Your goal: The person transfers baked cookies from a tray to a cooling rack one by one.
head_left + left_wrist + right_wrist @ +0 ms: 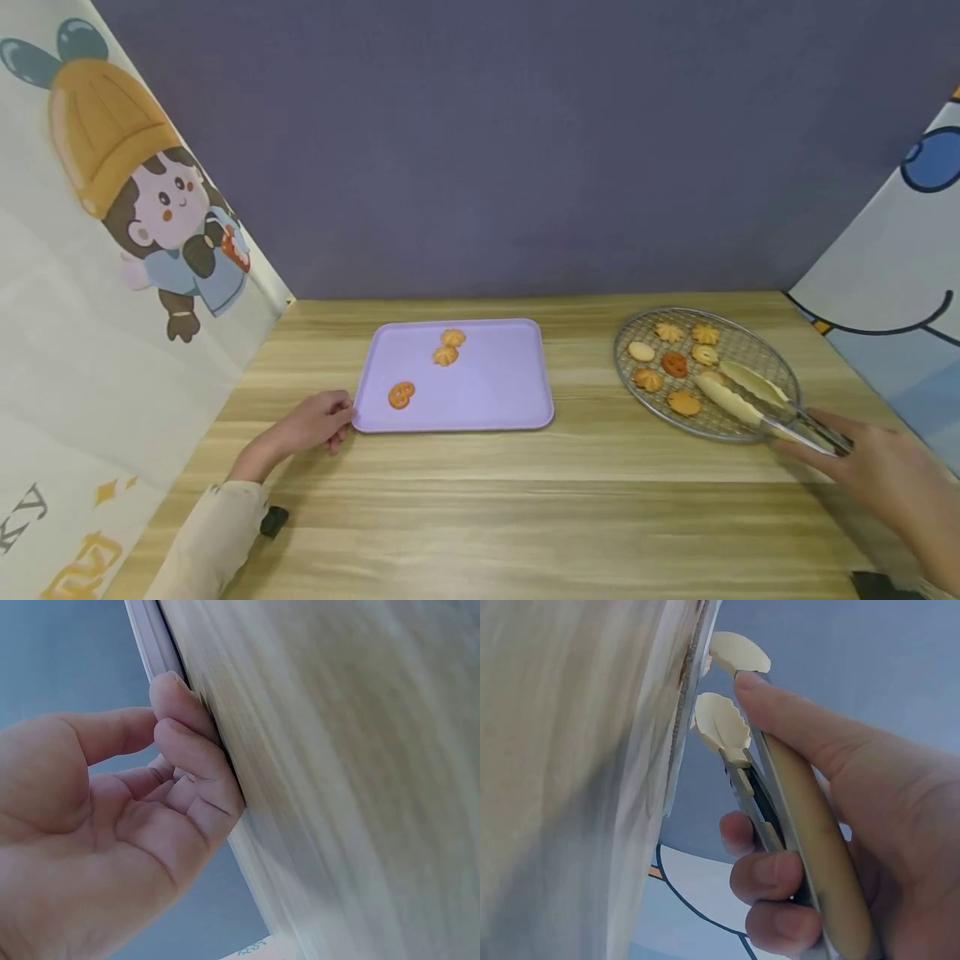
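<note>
Table (pixel 465 525), dark wall (pixel 525 150) behind tray (pixel 487 392)
My left hand (pixel 318 419) pinches it; right hand (pixel 873 467) clamps tongs (pixel 814 832), its fingertips (pixel 776 871) wrist-view only.

Three golden-brown baked biscuits (pixel 445 357) are counted on one lilac rectangular tray (pixel 495 375); toward three o'clock, eight assorted biscuits (pixel 648 380), one round metal-mesh rack (pixel 738 343), one pair of cream-tipped metal tongs (pixel 745 412).

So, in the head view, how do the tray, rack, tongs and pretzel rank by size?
Purple tray and round wire rack: too alike to rank
Tongs, partly covered
Pretzel, clearly smallest
</note>
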The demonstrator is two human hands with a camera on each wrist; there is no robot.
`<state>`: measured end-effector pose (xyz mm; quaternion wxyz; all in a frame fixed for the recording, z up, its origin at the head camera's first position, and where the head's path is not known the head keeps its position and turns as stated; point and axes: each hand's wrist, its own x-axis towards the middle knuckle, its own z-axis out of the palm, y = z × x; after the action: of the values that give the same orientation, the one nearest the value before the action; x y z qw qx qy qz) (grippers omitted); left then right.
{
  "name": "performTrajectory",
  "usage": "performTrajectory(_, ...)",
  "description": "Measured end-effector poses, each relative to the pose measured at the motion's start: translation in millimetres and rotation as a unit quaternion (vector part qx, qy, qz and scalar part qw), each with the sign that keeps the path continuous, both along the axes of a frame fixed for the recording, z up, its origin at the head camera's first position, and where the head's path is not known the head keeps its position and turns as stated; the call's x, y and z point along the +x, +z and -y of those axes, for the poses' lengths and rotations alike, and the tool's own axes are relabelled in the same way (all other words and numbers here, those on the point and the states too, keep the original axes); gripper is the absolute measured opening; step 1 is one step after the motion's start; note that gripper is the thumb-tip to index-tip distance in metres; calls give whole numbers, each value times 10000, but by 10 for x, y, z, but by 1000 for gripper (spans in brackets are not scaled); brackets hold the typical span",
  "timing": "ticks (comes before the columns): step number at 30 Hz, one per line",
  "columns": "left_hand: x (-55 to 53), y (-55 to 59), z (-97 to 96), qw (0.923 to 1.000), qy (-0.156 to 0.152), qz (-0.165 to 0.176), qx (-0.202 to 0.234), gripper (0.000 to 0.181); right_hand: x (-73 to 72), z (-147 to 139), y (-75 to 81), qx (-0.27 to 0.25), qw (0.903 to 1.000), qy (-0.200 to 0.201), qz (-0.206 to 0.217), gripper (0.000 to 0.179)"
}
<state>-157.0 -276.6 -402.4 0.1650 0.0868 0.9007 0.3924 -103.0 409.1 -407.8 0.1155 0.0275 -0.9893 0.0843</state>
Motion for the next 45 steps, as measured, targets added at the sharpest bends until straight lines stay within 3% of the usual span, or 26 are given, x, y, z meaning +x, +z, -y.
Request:
performTrajectory(13,4,-5,5,9999,-14,-87,-93,21,23,142,40,84,9999,-95,25,82)
performTrajectory(18,2,6,16,9999,37,-56,-156,21,63,291,76,-147,9997,165,-102,76)
performTrajectory(25,-36,-9,16,9997,-104,-157,-157,22,139,468,156,-273,9936,646,-887,70)
performTrajectory(34,-41,6,-20,9998,-5,-107,-184,22,171,784,248,-175,9876,1218,-979,83)
performTrajectory(45,-21,-24,3,9997,57,-103,-208,21,146,1056,213,-61,9803,1734,-941,105)
